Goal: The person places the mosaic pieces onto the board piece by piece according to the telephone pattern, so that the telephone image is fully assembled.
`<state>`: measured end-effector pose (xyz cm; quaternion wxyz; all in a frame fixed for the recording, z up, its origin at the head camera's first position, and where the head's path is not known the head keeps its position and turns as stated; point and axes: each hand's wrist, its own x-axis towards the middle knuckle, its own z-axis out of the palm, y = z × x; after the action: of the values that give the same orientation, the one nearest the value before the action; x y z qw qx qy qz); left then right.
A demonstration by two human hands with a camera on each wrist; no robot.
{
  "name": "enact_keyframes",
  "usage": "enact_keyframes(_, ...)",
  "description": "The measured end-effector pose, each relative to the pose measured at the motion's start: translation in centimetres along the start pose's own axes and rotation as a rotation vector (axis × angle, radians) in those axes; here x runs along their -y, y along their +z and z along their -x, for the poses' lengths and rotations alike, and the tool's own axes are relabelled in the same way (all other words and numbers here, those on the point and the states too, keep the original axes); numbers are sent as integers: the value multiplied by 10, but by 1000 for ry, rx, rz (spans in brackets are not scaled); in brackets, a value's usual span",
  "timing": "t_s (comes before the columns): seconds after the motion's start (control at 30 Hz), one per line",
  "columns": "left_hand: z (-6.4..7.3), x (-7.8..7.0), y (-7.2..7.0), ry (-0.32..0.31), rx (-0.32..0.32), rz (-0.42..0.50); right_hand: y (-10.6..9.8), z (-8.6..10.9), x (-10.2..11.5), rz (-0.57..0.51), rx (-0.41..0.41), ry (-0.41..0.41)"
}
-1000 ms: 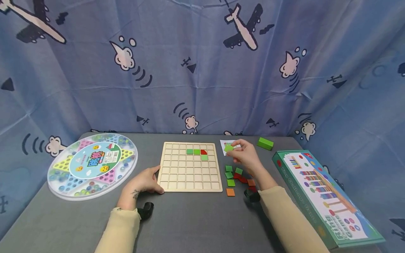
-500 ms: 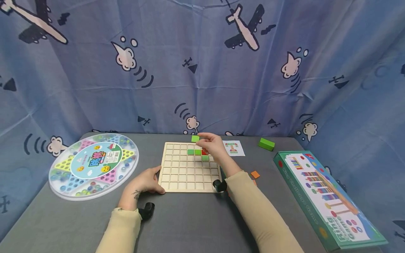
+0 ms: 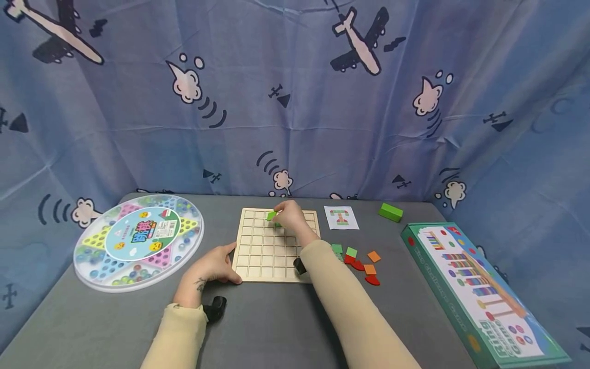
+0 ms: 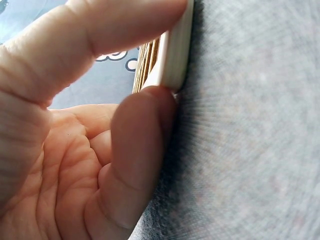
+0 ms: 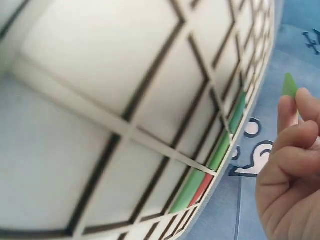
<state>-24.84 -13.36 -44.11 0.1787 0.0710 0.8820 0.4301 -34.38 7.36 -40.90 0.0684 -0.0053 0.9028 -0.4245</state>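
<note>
A square wooden grid board (image 3: pixel 262 253) lies on the grey table. My left hand (image 3: pixel 213 265) holds it at its near left corner, with thumb and index fingertips against the edge (image 4: pixel 175 55). My right hand (image 3: pixel 291 218) is over the far part of the board and pinches a green square tile (image 3: pixel 271 216) between thumb and finger. In the right wrist view, that pinched tile (image 5: pixel 289 86) stands off the board. Green tiles (image 5: pixel 187 190) and a red quarter-round tile (image 5: pixel 201 189) sit in its cells; the right hand mostly hides them in the head view.
Loose green (image 3: pixel 351 252), red (image 3: pixel 372 280) and orange tiles (image 3: pixel 370 269) lie right of the board, partly behind the right sleeve. A pattern card (image 3: pixel 341 218) and green block (image 3: pixel 390 212) lie farther back. A round Chinese checkers set (image 3: pixel 138 241) is left, a game box (image 3: pixel 484 292) right.
My right hand has carried the green tile leftward from over the card, past the board's far edge, to over its far rows. The left hand stays at the corner.
</note>
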Motion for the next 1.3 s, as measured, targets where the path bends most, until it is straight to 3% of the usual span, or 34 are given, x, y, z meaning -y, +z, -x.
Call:
enact_keyframes(0.47,0,-2,0,-23,8,-8,14,-7,1,339,-11,41)
enact_keyframes(0.9,-1,-1,-1,-14,6,-14,18,-9,6,437,17,54)
enact_keyframes(1.03,-1,-1,0,-15,7,-10,15,-6,5,400,19,48)
enact_keyframes(1.3,-1,0,-2,-11,7,-14,-12,2,2,85,38,-30)
